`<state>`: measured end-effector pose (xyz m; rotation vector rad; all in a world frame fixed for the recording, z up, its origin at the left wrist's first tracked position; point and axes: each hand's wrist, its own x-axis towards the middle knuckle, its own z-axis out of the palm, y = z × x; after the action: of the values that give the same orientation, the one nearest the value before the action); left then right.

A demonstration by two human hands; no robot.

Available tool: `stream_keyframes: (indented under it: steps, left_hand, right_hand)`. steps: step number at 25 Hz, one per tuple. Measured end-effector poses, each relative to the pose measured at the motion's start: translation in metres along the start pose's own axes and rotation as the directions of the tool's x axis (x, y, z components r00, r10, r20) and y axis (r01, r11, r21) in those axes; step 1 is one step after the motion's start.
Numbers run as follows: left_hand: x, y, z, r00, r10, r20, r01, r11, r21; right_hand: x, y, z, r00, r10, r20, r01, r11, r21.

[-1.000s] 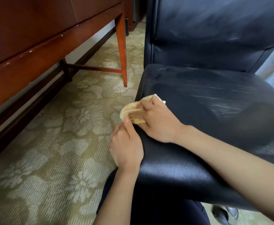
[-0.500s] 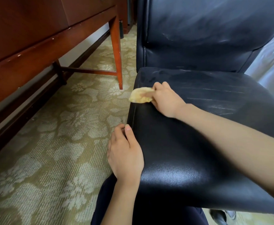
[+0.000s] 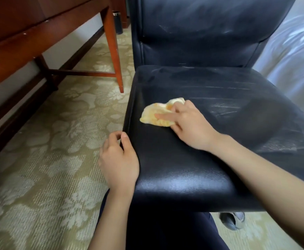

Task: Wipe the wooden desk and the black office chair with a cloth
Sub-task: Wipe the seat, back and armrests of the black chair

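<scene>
Left of view: wooden desk (image 3: 39, 33), seen from low down, one desk leg (image 3: 114, 56) standing on the floral carpet (image 3: 39, 150). Nothing touches the desk.

Left hand (image 3: 118, 159): clamped on the left edge of the black office chair (image 3: 183, 168), thumb on top of the seat and fingers curled round the rim. Judged to be steadying the chair.

Yellow cloth (image 3: 156, 114): bunched, lying on the front-left part of the seat, near the left rim.

Right hand (image 3: 189, 127): on the cloth, one finger flat across it, the others bent over its far edge, thumb at the near edge. Hands apart, both on the chair.

Seat to the right of the cloth: pale streaks (image 3: 225, 109) and a dull haze. Backrest (image 3: 201, 33) also carries faint smears. White bedding (image 3: 291, 60) at the far right.

Step in hand (judgement): the chair seat, left portion. The seat's right half and the backrest look undone; the desk top is out of view, so I cannot tell its state.

Next move calls for: firm downward pressure, strokes carried rightward over the streaks, left hand holding the chair fast.
</scene>
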<state>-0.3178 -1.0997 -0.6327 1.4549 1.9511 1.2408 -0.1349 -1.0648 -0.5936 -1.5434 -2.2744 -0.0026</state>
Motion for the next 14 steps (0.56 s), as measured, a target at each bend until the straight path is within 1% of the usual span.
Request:
stream_keyframes:
  steps: [2, 3, 4, 6, 8, 10, 12, 14]
  left_hand:
    - [0.002, -0.001, 0.001, 1.0, 0.024, 0.006, -0.024, 1.0, 0.008]
    - [0.003, -0.002, 0.002, 1.0, 0.027, 0.007, -0.027, 1.0, 0.011]
    - [0.005, -0.002, 0.002, 1.0, 0.024, 0.006, -0.024, 1.0, 0.019]
    - [0.01, -0.005, 0.001, 1.0, 0.027, 0.003, -0.027, 0.999, 0.025]
    - [0.012, -0.005, 0.004, 1.0, 0.029, 0.009, -0.029, 1.0, 0.01]
    - [0.015, -0.005, 0.003, 1.0, 0.014, 0.006, -0.014, 1.0, 0.012]
    - [0.017, -0.005, 0.003, 1.0, 0.013, 0.007, -0.013, 1.0, 0.023]
    - [0.018, -0.004, 0.004, 0.999, 0.033, -0.003, -0.033, 0.998, 0.056]
  right_hand:
    - [-0.041, 0.0, -0.011, 0.996, -0.044, -0.074, 0.046, 0.999, 0.02]
    - [-0.059, 0.004, -0.017, 0.994, -0.046, -0.096, 0.047, 0.999, 0.003]
    - [-0.074, 0.01, -0.022, 0.994, -0.011, -0.108, 0.008, 1.0, -0.024]
    - [-0.092, 0.031, -0.031, 0.977, 0.164, -0.135, -0.175, 0.981, -0.078]
    - [-0.1, 0.061, -0.041, 0.917, 0.349, -0.193, -0.379, 0.914, -0.147]
    - [-0.098, 0.094, -0.051, 0.838, 0.502, -0.214, -0.542, 0.812, -0.216]
    - [-0.094, 0.122, -0.06, 0.738, 0.641, -0.213, -0.675, 0.691, -0.26]
    - [-0.085, 0.132, -0.062, 0.625, 0.745, -0.234, -0.781, 0.589, -0.21]
